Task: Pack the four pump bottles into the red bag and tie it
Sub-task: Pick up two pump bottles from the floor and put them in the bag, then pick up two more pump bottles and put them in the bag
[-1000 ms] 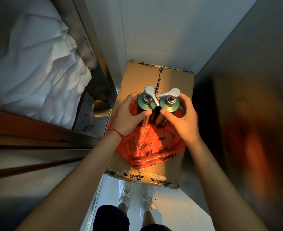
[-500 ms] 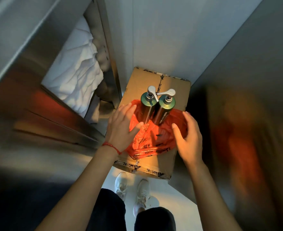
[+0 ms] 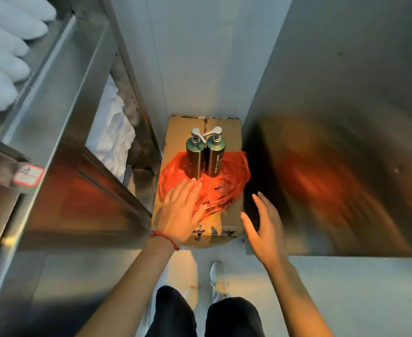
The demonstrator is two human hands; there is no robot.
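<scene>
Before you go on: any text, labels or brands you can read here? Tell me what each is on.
Nothing reads clearly.
Right pump bottle: vertical white lettering, too blurred to read.
Red bag: dark print, unreadable.
Cardboard box: printed tape along the edges, unreadable.
Red-bordered sticker on the metal shelf: handwritten marks, illegible.

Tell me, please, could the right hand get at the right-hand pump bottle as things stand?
Probably yes. The right hand is open and empty beside the cardboard box, and the right-hand pump bottle stands upright on the red bag with nothing between them.
</scene>
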